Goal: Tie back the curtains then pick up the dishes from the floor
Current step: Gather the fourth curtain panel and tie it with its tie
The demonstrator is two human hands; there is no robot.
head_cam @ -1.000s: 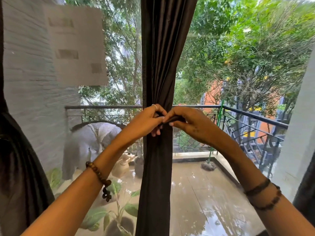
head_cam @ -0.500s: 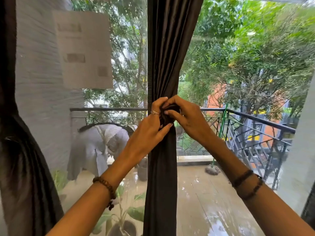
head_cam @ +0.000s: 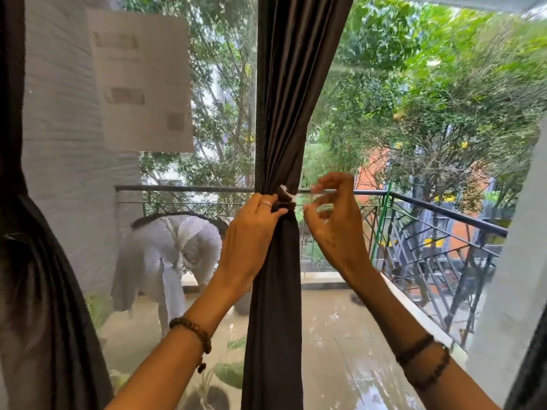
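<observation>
Beyond the glass you see a balcony railing running across the middle of the frame and turning down toward the lower right. A sheet of paper hangs at the upper left, its print too blurred to read. At left of centre a person in pale clothes bends over on the wet balcony floor. Green trees fill the upper right, with an orange wall behind them.

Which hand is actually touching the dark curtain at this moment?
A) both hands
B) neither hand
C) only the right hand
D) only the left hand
D: the left hand pinches the tie-back around the gathered curtain, while the right hand is off to the side with a gap of daylight between it and the cloth.
</observation>
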